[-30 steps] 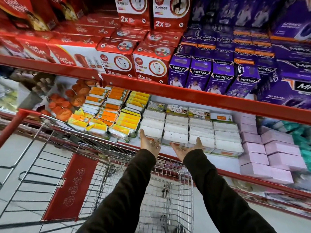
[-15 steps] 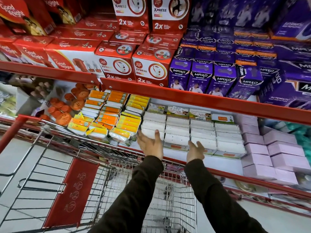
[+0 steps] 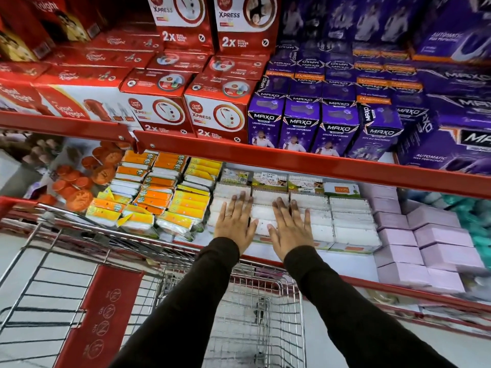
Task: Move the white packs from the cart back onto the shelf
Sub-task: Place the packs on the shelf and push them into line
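On the lower shelf (image 3: 353, 264), near its front edge, both hands are now laid flat, palms down, on the white packs (image 3: 353, 219). 1 second ago the palms were turned upward just short of the stacks; they have since been rolled over and carried forward. The left hand (image 3: 235, 225) is spread over the leftmost stack and the right hand (image 3: 291, 229) over the 2 stacks beside it. Nothing is gripped by either hand: the fingers are extended and resting on the pack tops. This is judged to be a pressing or squaring of packs already placed, so the move from the cart (image 3: 255, 317) appears close to finished. No white pack can be made out in the visible part of the basket, though much of it is hidden by the sleeves.

Writing can be read in several places. "Good Knight", "XPRESS" and "2X" are printed on the red boxes (image 3: 218, 112) on the upper shelf. "MAXO", "LIQUID VAPORISER" and "AUTOMATIC" are printed on the purple boxes (image 3: 300, 126) to their right. Behind the white packs, labels reading something like "Millie" and "TULIPS" are seen, but not clearly. Orange and yellow packs (image 3: 159, 192) lie to the left, their print too small to read.
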`<state>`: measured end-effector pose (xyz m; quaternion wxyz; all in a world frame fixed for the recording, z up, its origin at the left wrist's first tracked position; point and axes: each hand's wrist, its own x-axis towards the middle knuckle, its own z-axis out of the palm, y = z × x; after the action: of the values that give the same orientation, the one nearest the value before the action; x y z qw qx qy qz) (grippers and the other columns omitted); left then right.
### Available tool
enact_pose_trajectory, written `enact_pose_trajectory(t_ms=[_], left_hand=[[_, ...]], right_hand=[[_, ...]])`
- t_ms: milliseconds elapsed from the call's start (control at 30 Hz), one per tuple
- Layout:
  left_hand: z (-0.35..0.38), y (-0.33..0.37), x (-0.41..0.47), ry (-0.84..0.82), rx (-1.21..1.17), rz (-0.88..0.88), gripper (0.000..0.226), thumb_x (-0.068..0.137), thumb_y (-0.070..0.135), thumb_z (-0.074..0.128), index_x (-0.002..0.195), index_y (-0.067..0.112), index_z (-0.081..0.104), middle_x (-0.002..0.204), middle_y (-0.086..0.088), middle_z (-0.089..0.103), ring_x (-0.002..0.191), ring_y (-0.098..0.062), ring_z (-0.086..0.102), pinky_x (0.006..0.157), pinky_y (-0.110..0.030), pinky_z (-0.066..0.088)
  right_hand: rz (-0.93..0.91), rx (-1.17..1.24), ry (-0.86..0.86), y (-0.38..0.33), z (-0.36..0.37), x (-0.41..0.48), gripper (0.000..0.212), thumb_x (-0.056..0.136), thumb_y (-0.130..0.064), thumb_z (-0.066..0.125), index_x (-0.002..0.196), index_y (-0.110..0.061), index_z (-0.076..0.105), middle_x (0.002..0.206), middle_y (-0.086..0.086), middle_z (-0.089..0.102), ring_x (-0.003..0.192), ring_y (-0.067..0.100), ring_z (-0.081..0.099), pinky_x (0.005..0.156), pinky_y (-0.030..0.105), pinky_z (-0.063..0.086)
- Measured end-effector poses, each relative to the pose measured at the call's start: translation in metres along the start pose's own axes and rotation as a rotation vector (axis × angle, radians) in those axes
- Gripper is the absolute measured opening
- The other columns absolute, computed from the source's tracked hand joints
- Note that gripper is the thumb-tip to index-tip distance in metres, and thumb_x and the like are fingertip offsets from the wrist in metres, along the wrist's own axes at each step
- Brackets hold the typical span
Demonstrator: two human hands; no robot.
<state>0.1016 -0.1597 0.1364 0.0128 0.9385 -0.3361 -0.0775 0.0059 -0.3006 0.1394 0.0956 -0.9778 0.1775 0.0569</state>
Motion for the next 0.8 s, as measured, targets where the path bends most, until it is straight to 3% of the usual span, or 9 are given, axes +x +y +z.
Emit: enact_pose_trajectory(t_ms=[167,300,367,500,600,800], left_hand=[[-0.002,0.001,0.0,-0.007,-0.013,0.001,0.081,0.082,0.053,-0.011,0.157,0.021,-0.006,0.166,-0.004,-0.012,0.154,-0.022,-0.008,0.125,-0.042,-0.002],[-0.006,0.004,0.001,-0.023,0.006,-0.019,0.085,0.079,0.055,-0.015,0.156,0.022,-0.008,0.165,-0.004,-0.013,0.154,-0.022,-0.008,0.125,-0.044,-0.005],[-0.011,0.013,0.001,0.016,-0.001,-0.047,0.082,0.082,0.057,-0.012,0.157,0.022,-0.008,0.166,-0.005,-0.008,0.154,-0.022,-0.005,0.125,-0.047,-0.004],[-0.015,0.057,0.008,0.104,-0.089,0.029,0.076,0.091,0.059,0.004,0.157,0.022,0.002,0.166,-0.005,0.003,0.154,-0.024,0.002,0.125,-0.049,0.0],[-0.007,0.094,0.019,0.059,-0.153,0.078,0.078,0.089,0.06,0.003,0.157,0.024,-0.001,0.167,-0.004,0.002,0.154,-0.024,0.001,0.124,-0.047,-0.002],[0.015,0.117,0.023,0.031,-0.053,0.07,0.081,0.084,0.056,-0.007,0.157,0.022,-0.007,0.166,-0.007,-0.01,0.153,-0.028,-0.008,0.121,-0.045,-0.013]], right_hand=[[0.014,0.01,-0.023,0.001,-0.002,0.0,0.074,0.089,-0.054,-0.004,0.157,-0.026,-0.005,0.166,-0.007,-0.009,0.153,0.024,-0.01,0.122,0.05,-0.01],[0.011,0.076,-0.048,0.005,-0.011,0.001,0.066,0.101,-0.05,0.018,0.157,-0.026,-0.006,0.164,-0.007,-0.016,0.152,0.022,-0.015,0.122,0.048,-0.013],[0.058,0.11,0.034,0.017,-0.021,0.0,0.066,0.102,-0.046,0.024,0.156,-0.027,-0.008,0.159,-0.008,-0.02,0.152,0.023,-0.015,0.121,0.047,-0.014],[0.229,0.042,0.129,0.068,-0.025,-0.008,0.067,0.101,-0.046,0.022,0.155,-0.027,-0.013,0.163,-0.001,-0.017,0.151,0.03,-0.014,0.118,0.05,-0.018],[0.348,0.031,0.089,0.102,-0.021,-0.017,0.066,0.101,-0.047,0.022,0.158,-0.024,-0.002,0.166,0.004,-0.005,0.152,0.03,-0.012,0.121,0.054,-0.012],[0.37,0.034,0.009,0.122,-0.011,-0.023,0.066,0.102,-0.047,0.017,0.156,-0.023,-0.012,0.165,0.003,-0.014,0.152,0.026,-0.017,0.123,0.054,-0.005]])
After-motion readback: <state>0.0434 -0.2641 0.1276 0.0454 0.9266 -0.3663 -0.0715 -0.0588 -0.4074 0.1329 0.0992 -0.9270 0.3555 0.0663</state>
